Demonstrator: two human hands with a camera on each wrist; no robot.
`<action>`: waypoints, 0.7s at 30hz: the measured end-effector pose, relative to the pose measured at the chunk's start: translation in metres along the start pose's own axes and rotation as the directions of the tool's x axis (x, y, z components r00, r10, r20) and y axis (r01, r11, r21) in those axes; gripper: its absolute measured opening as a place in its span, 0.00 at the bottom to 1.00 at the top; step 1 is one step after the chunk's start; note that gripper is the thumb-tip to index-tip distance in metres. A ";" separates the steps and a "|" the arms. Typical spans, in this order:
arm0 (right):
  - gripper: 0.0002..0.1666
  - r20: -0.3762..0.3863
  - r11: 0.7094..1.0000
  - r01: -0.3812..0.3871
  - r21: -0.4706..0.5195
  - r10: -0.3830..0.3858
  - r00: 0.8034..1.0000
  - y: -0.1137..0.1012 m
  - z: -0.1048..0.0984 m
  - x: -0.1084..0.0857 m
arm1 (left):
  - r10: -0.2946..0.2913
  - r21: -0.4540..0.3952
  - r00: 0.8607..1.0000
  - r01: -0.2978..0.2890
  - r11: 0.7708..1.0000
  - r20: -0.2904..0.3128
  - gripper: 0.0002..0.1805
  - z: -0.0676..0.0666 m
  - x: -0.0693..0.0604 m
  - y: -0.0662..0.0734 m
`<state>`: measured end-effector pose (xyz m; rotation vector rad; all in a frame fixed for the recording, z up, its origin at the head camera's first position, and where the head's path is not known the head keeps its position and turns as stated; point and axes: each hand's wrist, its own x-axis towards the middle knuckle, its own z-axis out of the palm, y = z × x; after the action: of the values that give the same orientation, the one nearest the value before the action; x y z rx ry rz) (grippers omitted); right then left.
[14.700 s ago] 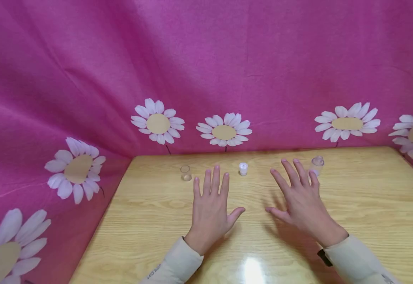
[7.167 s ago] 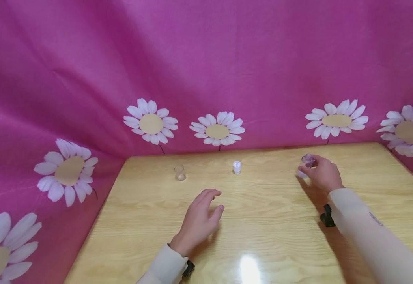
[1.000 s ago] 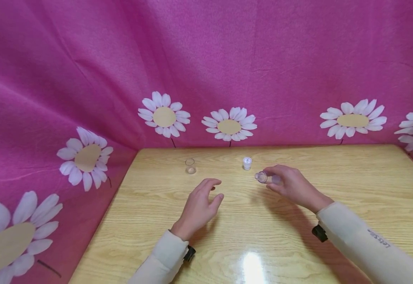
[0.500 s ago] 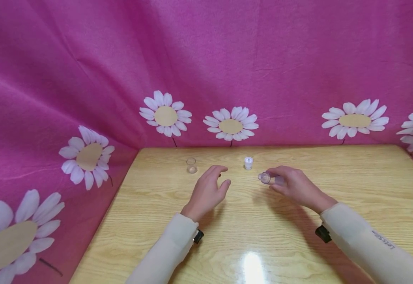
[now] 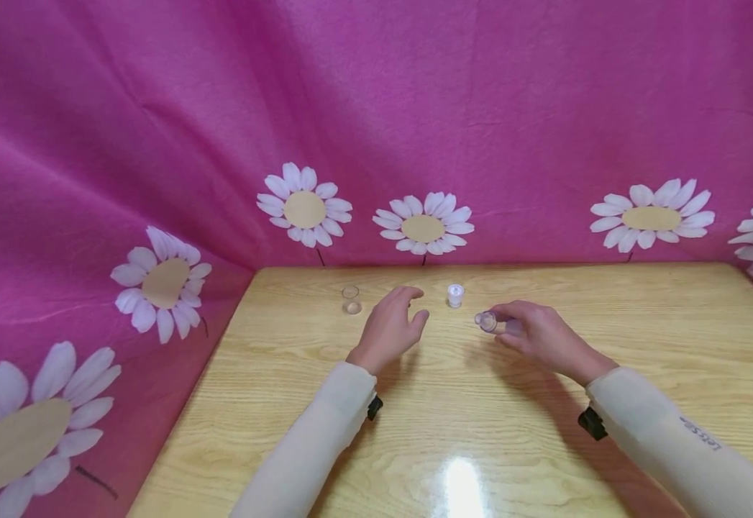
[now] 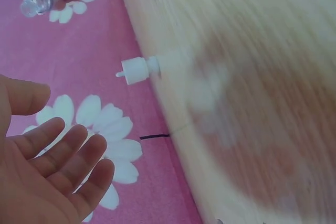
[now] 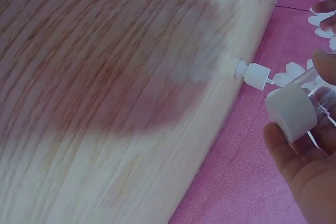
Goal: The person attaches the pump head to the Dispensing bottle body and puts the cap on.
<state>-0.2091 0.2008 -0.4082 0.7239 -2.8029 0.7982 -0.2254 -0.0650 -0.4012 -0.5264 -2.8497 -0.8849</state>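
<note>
My right hand [image 5: 544, 334] grips a clear bottle [image 5: 487, 321], tilted with its neck pointing left in the head view. The right wrist view shows the bottle's white base [image 7: 291, 111] between thumb and fingers of the right hand [image 7: 315, 177]. A small white nozzle piece [image 5: 455, 295] stands on the table between the hands, at the back. My left hand [image 5: 390, 327] hovers left of that piece with relaxed, bent fingers and holds nothing. In the left wrist view the same white piece [image 6: 135, 70] is beyond the fingers of the left hand [image 6: 52, 171].
A clear cup-like piece [image 5: 352, 306] stands on the wooden table [image 5: 272, 374], back left, just beyond the left hand. A pink cloth [image 5: 512, 129] with white flowers hangs behind the table and along its left side.
Over the last second my left hand has moved forward and right, nearer the white piece. The right hand, which took the bottle from the back right earlier, has barely moved since.
</note>
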 end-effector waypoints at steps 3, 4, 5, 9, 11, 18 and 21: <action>0.20 0.009 1.000 -0.014 0.010 0.014 1.000 0.001 0.000 0.000 | -0.014 0.012 1.000 0.014 1.000 0.020 0.22 0.003 0.007 0.000; 0.20 0.011 1.000 -0.019 0.014 0.019 1.000 0.001 0.000 0.001 | -0.020 0.013 0.999 0.019 1.000 0.027 0.22 0.004 0.009 0.000; 0.20 0.013 1.000 -0.025 0.013 0.025 1.000 0.002 0.000 0.001 | -0.026 0.014 0.999 0.025 1.000 0.035 0.22 0.006 0.010 0.000; 0.20 0.014 0.999 -0.031 0.017 0.031 0.999 0.002 0.000 0.001 | -0.047 0.044 0.997 0.045 0.998 0.055 0.22 0.012 0.018 -0.001; 0.20 0.012 0.999 -0.030 0.018 0.029 0.999 0.003 0.001 0.001 | -0.055 0.059 0.997 0.051 0.997 0.056 0.22 0.015 0.023 -0.002; 0.21 0.015 0.999 -0.041 0.021 0.040 0.999 0.005 0.000 -0.001 | -0.106 -0.003 0.991 0.106 0.994 0.077 0.22 0.028 0.038 -0.005; 0.21 0.020 0.999 -0.041 0.023 0.040 0.999 0.006 -0.001 -0.003 | -0.133 -0.022 0.987 0.136 0.991 0.087 0.22 0.036 0.043 -0.006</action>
<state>-0.2093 0.2063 -0.4110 0.6842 -2.8392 0.8369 -0.2678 -0.0365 -0.4255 -0.3874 -2.9845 -0.9470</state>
